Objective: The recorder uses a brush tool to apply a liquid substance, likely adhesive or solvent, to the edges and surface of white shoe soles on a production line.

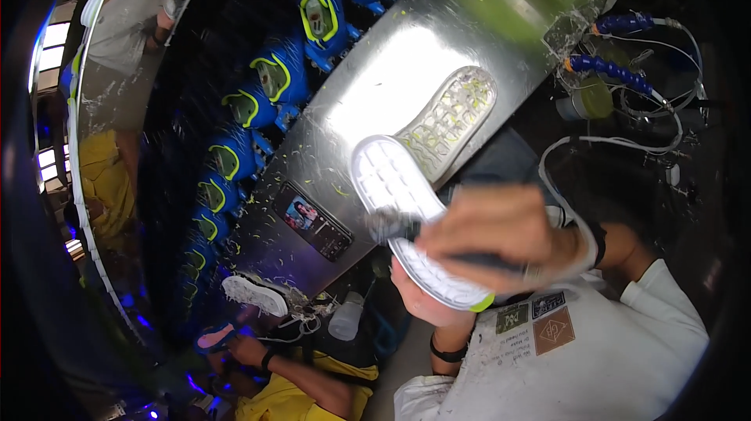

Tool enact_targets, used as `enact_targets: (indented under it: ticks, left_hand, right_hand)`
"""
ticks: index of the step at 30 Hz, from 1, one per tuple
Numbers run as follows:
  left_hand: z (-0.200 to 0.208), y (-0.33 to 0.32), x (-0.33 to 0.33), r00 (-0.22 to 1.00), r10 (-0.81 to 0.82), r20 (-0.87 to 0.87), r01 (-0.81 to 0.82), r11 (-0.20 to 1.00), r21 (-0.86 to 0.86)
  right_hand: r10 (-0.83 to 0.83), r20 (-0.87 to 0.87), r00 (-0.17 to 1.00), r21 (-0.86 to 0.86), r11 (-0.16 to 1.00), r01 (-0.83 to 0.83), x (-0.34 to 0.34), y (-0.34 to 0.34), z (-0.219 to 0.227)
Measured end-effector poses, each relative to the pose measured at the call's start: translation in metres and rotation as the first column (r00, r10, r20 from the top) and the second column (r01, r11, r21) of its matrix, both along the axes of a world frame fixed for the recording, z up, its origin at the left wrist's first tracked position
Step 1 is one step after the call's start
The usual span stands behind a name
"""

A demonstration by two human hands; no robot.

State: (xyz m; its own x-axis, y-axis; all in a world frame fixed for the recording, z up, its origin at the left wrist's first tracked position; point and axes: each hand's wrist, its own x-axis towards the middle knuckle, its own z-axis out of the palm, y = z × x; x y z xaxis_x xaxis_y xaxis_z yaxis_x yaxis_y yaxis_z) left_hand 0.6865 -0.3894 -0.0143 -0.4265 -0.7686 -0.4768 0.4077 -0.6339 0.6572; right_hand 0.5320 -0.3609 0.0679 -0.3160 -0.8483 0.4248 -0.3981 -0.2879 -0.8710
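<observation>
A white shoe sole with a grid of hollows is held tilted above the metal bench's near edge. My left hand grips it from below, near its lower end. My right hand, blurred by motion, is closed round a dark-handled tool with a grey head, held across the sole's middle. The head is too smeared to tell its kind. Just beyond lies a second, pale sole on the bench, with yellow-green scraps in its hollows, partly covered by the first.
The metal bench carries scraps and a phone. Blue shoes line its far side. Blue jointed hoses and a pale hose are at right. A person in yellow sits lower left, near a white sole.
</observation>
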Motion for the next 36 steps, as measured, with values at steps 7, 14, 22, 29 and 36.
enact_targets:
  ticks: [7,14,22,29,36]
  left_hand:
    - [0.046,-0.033,-0.035,0.833,0.054,-0.551,0.003,0.995,0.102]
    - [0.075,-0.057,-0.031,0.822,-0.247,-0.513,0.307,0.951,0.034]
    - [0.065,-0.056,-0.02,0.581,-0.337,-0.741,0.425,0.902,-0.078]
    - [0.072,-0.084,-0.037,0.509,-0.311,-0.803,0.358,0.924,-0.131]
    - [0.196,-0.161,-0.123,0.582,-0.441,-0.683,0.11,0.875,-0.471]
  right_hand:
    - [0.146,0.314,0.938,0.097,0.978,-0.184,-0.012,0.019,0.005]
    - [0.18,-0.018,0.983,0.088,0.98,-0.178,-0.049,0.026,0.042]
    - [0.297,0.177,0.938,-0.02,0.954,-0.298,0.02,0.023,0.044]
    - [0.331,0.287,0.899,0.177,0.904,-0.389,-0.008,0.009,0.074]
    - [0.09,0.556,0.826,-0.204,0.979,0.03,-0.03,0.017,0.084]
